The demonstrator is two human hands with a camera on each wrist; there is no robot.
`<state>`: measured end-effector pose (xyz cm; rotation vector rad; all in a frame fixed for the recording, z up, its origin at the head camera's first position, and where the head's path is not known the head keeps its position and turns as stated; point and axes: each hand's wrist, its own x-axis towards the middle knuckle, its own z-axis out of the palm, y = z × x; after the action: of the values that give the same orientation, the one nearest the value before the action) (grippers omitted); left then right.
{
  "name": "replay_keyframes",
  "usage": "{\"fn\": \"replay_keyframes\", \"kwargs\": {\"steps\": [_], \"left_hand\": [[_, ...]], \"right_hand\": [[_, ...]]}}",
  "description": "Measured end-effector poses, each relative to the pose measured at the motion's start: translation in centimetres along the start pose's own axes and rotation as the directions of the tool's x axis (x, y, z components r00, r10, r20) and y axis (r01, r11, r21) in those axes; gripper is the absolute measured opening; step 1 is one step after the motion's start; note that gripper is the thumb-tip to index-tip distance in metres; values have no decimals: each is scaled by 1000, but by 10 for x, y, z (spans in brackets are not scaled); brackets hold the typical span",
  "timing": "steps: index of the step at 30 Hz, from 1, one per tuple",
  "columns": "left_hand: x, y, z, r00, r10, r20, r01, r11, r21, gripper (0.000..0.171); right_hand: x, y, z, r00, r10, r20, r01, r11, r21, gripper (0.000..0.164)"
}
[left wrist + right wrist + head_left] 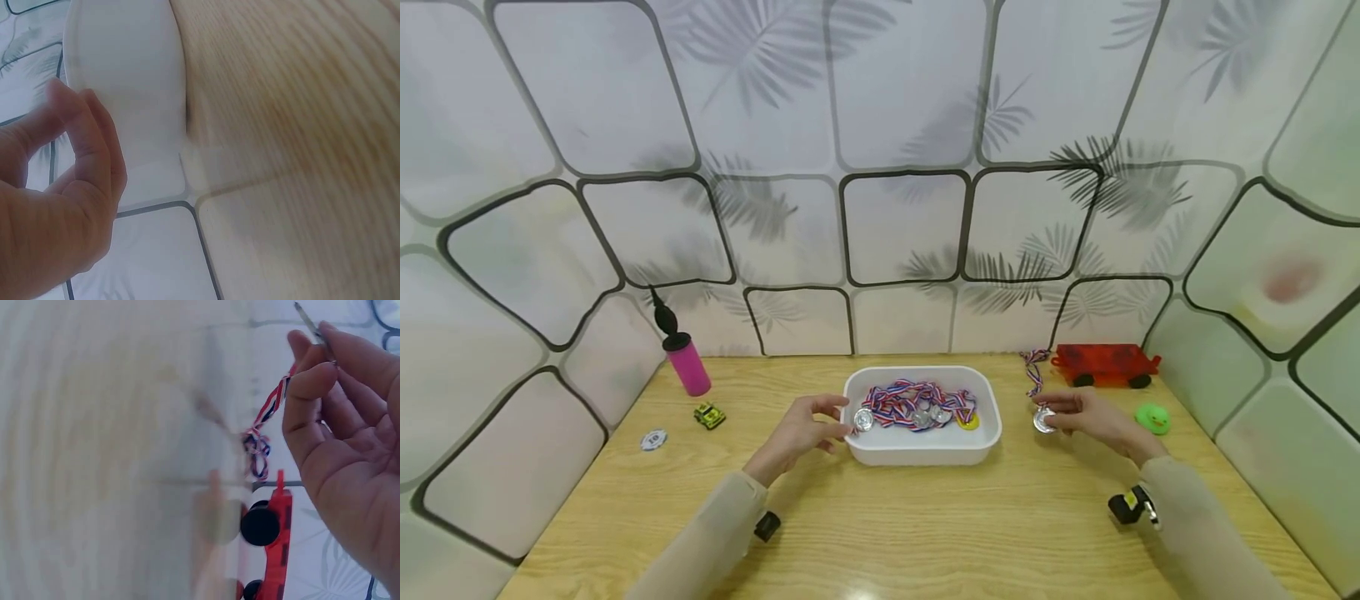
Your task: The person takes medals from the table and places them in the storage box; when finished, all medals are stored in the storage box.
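Observation:
In the head view a white plastic tub holds a tangle of red, white and blue ribbons with several silver medals and a gold one. My left hand is at the tub's left rim, its fingers loosely bent; no held object shows in the left wrist view, where the hand is beside the tub wall. To the right of the tub, my right hand pinches a silver medal. Its ribbon trails toward the back wall. The right wrist view shows that medal edge-on between fingers and thumb.
Behind my right hand stands a red toy wagon, with a green rubber duck nearby. At the left are a pink cylinder with a black top, a small yellow-green toy car and a round chip. Patterned walls enclose the table.

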<state>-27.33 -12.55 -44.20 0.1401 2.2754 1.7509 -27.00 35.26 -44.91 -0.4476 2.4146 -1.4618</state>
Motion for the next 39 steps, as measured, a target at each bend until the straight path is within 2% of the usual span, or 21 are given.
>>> {"fn": "replay_keyframes", "kwargs": {"steps": [7,11,15,17,22,31,35,39], "left_hand": [[0,-1,0,1000,-5,3,5,1000,-6,48],[0,-1,0,1000,-2,3,2,1000,-13,49],[0,-2,0,1000,2,2,-2,1000,-15,49],[0,-2,0,1000,3,3,-3,1000,-15,49],[0,-2,0,1000,4,6,-4,1000,-15,50],[1,-2,0,1000,6,9,-6,1000,-14,49],[0,-1,0,1000,8,14,-8,1000,-20,49],[-1,0,-1,1000,11,20,-11,1000,-20,50]], "right_hand": [[8,-24,-2,992,-76,-102,90,986,140,59],[13,-39,-5,982,-115,-147,147,963,228,58],[18,-54,-9,975,-158,-158,199,936,291,62],[20,-63,-10,972,-167,-166,209,935,288,64],[25,-84,-16,962,-179,-207,222,953,207,61],[28,-121,-21,940,-240,-241,281,947,157,57],[28,-137,-22,933,-267,-240,316,929,193,56],[30,-153,-22,918,-318,-237,374,893,250,55]]}}
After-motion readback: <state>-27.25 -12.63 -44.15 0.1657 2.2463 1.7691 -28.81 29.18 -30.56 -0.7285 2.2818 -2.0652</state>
